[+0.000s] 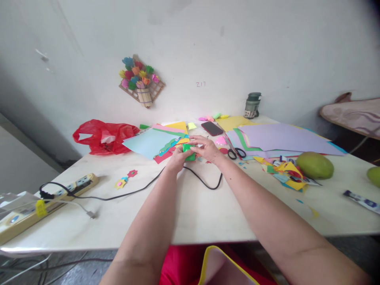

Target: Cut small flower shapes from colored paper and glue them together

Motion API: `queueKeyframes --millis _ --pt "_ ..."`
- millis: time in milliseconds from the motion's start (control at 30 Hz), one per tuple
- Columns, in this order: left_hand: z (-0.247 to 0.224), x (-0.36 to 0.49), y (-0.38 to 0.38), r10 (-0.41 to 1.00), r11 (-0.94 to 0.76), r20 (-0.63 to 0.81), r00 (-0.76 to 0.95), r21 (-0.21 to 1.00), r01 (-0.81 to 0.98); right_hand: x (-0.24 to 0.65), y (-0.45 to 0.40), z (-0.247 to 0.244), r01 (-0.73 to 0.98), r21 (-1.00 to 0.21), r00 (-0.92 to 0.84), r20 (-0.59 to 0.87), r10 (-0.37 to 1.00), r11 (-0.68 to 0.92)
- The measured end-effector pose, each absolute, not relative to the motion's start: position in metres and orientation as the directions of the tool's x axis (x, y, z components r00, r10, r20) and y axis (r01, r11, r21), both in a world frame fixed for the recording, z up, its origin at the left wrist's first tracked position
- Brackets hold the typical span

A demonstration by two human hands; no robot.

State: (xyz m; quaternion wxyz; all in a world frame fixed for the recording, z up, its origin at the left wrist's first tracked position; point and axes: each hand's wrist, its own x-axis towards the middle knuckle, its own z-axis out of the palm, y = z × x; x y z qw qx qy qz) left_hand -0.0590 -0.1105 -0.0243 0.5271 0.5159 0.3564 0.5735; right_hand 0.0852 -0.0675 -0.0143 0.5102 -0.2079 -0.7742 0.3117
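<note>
Over the middle of the table, my left hand [177,158] pinches a small bright green piece [189,153] at its left side. My right hand [204,149] meets it from the right, thumb and fingers closed against it. Fingers cover part of the green piece, so whether it is paper or a soft packet cannot be told. Just left of my hands lie wavy-edged colored paper strips [169,148]. Scissors with black handles [236,153] rest to the right of my right hand, near a pink piece [221,140].
A black cable [124,195] runs below my hands from a power strip [80,184]. Small paper flowers [121,183], a red plastic bag [103,136] and paper sheets [145,142] are left. Right are purple paper [285,136], paper scraps [289,176] and a green fruit [314,165]. A phone [211,128] lies behind.
</note>
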Motion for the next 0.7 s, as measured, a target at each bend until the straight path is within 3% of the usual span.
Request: queueKeyframes --millis 700 --pt "-0.0218 -0.0571 -0.1139 0.977 -0.177 0.194 0.093 0.969 -0.17 0.0824 -0.0682 -0.0135 0.06 -0.622 -0.431 0.689 0.582 0.781"
